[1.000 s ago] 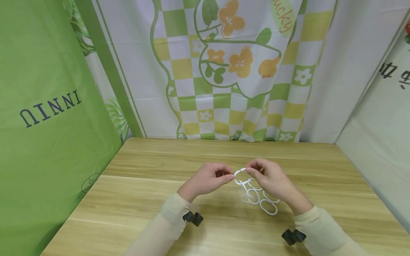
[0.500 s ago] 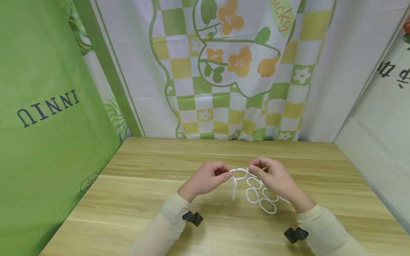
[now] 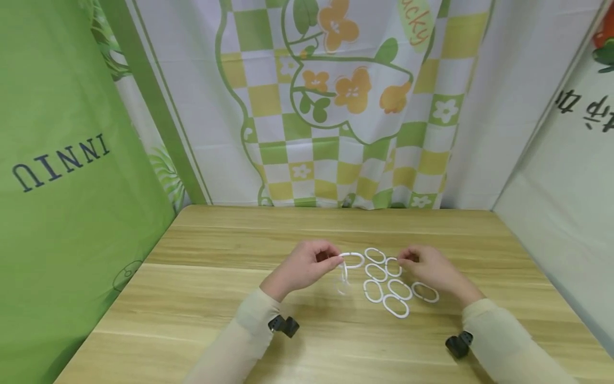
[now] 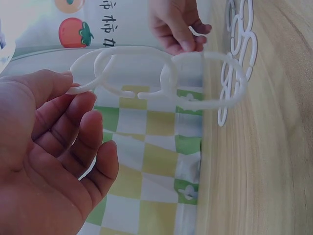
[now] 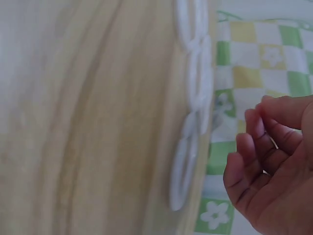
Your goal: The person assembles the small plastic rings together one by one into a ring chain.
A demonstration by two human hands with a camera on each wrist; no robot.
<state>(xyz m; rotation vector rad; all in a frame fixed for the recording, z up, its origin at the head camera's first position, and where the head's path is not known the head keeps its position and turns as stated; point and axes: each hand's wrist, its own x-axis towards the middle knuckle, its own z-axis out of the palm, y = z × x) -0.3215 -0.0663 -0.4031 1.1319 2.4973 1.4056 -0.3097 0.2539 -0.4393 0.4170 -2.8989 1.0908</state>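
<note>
My left hand (image 3: 336, 260) pinches a short chain of linked white oval rings (image 3: 353, 260) just above the wooden table (image 3: 216, 298); one link hangs down from it. In the left wrist view the left hand (image 4: 73, 90) holds the chain (image 4: 132, 73) by its end between thumb and forefinger. Several loose white rings (image 3: 388, 290) lie flat on the table between my hands. My right hand (image 3: 408, 260) hovers at the right of them with its fingers loosely curled. In the right wrist view the right hand (image 5: 259, 127) holds nothing, a little apart from the loose rings (image 5: 193, 73).
A green cloth (image 3: 57, 186) hangs along the left side. At the back hangs a checked flower-print curtain (image 3: 336, 133), and a pale printed sheet (image 3: 566, 213) closes the right. Black camera mounts (image 3: 284, 325) sit on both cream sleeves.
My right hand has let go of the chain and moved right and down toward the table. The rings now lie spread on the table, and my left hand keeps only a short chain.
</note>
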